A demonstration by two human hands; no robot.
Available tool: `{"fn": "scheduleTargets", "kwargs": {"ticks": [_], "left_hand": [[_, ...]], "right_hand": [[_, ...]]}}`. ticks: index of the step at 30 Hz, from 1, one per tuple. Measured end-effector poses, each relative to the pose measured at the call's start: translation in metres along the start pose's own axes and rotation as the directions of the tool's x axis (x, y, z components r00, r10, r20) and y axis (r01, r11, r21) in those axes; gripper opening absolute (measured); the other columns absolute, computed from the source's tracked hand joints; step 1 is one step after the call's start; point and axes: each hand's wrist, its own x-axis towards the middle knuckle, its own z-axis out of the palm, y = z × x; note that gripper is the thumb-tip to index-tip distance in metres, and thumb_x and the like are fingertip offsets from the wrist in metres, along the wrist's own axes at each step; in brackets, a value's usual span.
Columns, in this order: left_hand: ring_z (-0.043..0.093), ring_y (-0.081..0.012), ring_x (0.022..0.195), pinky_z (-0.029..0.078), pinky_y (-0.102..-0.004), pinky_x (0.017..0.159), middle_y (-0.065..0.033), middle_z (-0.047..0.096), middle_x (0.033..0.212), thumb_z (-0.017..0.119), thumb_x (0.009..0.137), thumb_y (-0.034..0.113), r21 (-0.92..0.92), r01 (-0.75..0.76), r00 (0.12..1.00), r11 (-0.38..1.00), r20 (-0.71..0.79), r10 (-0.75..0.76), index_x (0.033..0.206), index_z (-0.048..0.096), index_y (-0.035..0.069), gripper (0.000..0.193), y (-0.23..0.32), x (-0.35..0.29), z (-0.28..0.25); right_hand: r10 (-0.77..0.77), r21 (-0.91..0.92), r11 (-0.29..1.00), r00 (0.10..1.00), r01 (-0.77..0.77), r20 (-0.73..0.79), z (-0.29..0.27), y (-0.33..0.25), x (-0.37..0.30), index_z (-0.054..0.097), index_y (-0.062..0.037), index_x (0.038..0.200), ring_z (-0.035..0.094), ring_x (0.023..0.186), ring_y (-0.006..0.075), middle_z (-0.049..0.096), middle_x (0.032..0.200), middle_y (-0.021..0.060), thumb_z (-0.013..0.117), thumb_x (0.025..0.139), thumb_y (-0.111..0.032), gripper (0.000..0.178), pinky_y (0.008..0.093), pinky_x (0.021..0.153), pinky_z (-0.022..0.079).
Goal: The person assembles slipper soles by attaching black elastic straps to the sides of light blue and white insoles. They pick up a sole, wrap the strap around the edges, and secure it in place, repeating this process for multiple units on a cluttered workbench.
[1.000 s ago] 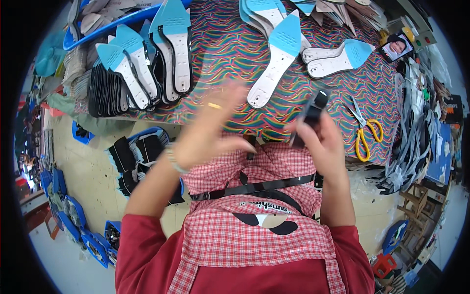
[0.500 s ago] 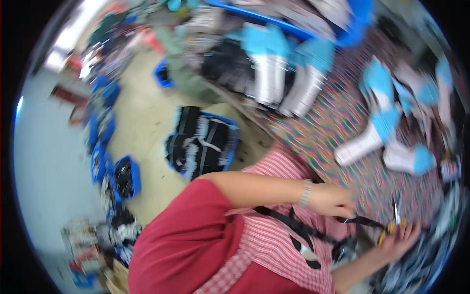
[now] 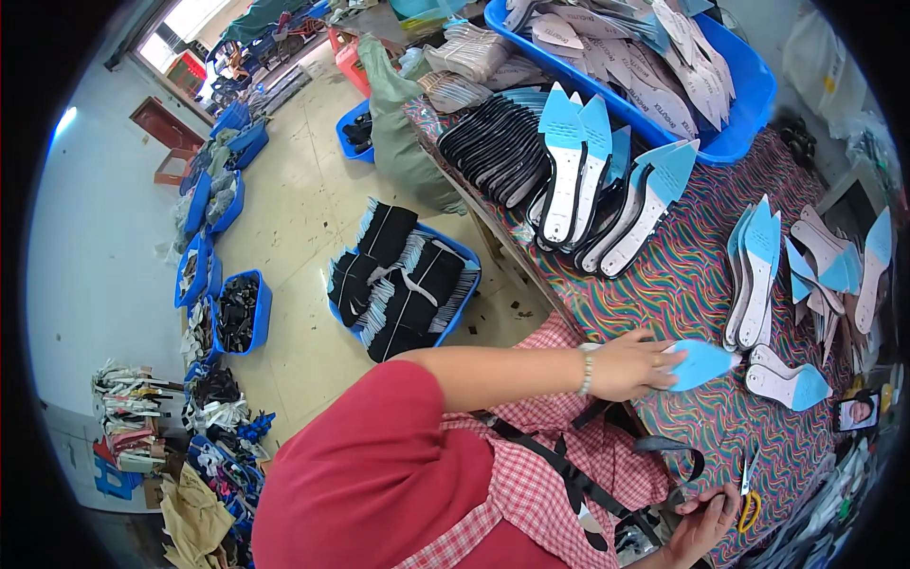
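Observation:
My left hand (image 3: 621, 368), a bracelet on its wrist, lies over the table's front edge with its fingers closed on a blue-toed insole (image 3: 700, 365). The hand hides the insole's heel end. Lower right, my right hand (image 3: 706, 523) is turned up with bent fingers. A narrow black strip (image 3: 684, 448) curves down to its thumb and fingers, where the hold is partly hidden. Beside those fingers lie scissors with yellow handles (image 3: 750, 510). Past my left hand rest a pair of blue-and-white insoles (image 3: 787, 382) and a taller stack of them (image 3: 754, 284).
Along the far side of the patterned table (image 3: 706, 232) are black-edged insoles (image 3: 498, 142) in rows and a blue tub (image 3: 754, 133) of loose pieces. A blue basket (image 3: 464, 303) of black bundles stands on the floor. More tubs (image 3: 242, 313) line the wall. Cloth scraps (image 3: 825, 517) lie lower right.
My left hand has let go of the black strip and now holds an insole. My right hand has moved away from the scissors, its fingers more bent. The view has shifted and sharpened.

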Motion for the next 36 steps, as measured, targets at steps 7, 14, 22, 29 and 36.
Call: {"fn": "scheduleTargets", "kwargs": {"ticks": [7, 14, 22, 29, 36], "left_hand": [[0.048, -0.0358, 0.12, 0.039, -0.0481, 0.096, -0.0201, 0.053, 0.126, 0.074, 0.072, 0.032, 0.201, 0.28, 0.957, 0.939, -0.136, -0.256, 0.127, 0.049, 0.008, 0.065, 0.003, 0.011, -0.008], [0.063, -0.0174, 0.074, 0.05, -0.0319, 0.066, -0.0079, 0.064, 0.079, 0.067, 0.08, 0.017, -0.795, 0.294, 0.94, 0.531, 0.141, -0.31, 0.107, 0.06, 0.003, 0.031, 0.046, 0.02, -0.073], [0.058, -0.0094, 0.08, 0.05, -0.0267, 0.073, -0.0036, 0.065, 0.09, 0.061, 0.091, 0.02, -0.968, 0.175, 0.978, -0.182, 0.192, -0.083, 0.105, 0.059, 0.0, 0.025, 0.101, 0.037, -0.102], [0.056, -0.0092, 0.086, 0.048, -0.0266, 0.073, -0.0012, 0.062, 0.099, 0.064, 0.09, 0.022, -0.969, 0.246, 0.94, 0.016, 0.234, -0.248, 0.112, 0.057, 0.004, 0.029, 0.074, 0.025, -0.057], [0.062, -0.0097, 0.078, 0.05, -0.0265, 0.069, -0.0016, 0.066, 0.089, 0.066, 0.087, 0.013, -0.92, 0.355, 0.711, -0.163, 0.379, -0.592, 0.101, 0.063, 0.004, 0.018, 0.07, 0.029, -0.081]], "right_hand": [[-0.046, -0.365, 0.93, 0.998, 0.027, -0.044, 0.078, 0.019, 0.042, 0.058, 0.0016, 0.105, 0.052, 0.07, 0.0105, 0.055, 0.086, 0.0051, 0.05, 0.095, -0.008, 0.016, 0.023, 0.063, 0.046], [-0.311, -0.564, 0.781, 0.95, 0.268, 0.021, 0.07, 0.031, 0.026, 0.057, -0.0016, 0.105, 0.051, 0.089, 0.0162, 0.056, 0.092, 0.0059, 0.054, 0.088, -0.003, 0.017, 0.0312, 0.082, 0.043], [-0.203, 0.341, 0.919, 0.979, 0.196, -0.015, 0.086, -0.019, 0.019, 0.046, -0.0072, 0.087, 0.045, 0.053, 0.0091, 0.043, 0.064, 0.0012, 0.054, 0.093, -0.013, 0.011, 0.0224, 0.045, 0.041], [0.028, 0.214, 0.974, 0.979, -0.072, 0.202, 0.085, -0.01, 0.035, 0.051, -0.0016, 0.087, 0.047, 0.054, 0.0116, 0.048, 0.07, 0.0056, 0.054, 0.089, -0.004, 0.005, 0.0235, 0.047, 0.042], [0.225, 0.122, 0.967, 0.974, -0.223, -0.005, 0.108, -0.009, 0.055, 0.061, 0.0004, 0.097, 0.056, 0.058, 0.0088, 0.061, 0.079, 0.0047, 0.063, 0.088, -0.005, 0.011, 0.0216, 0.047, 0.044]]}}
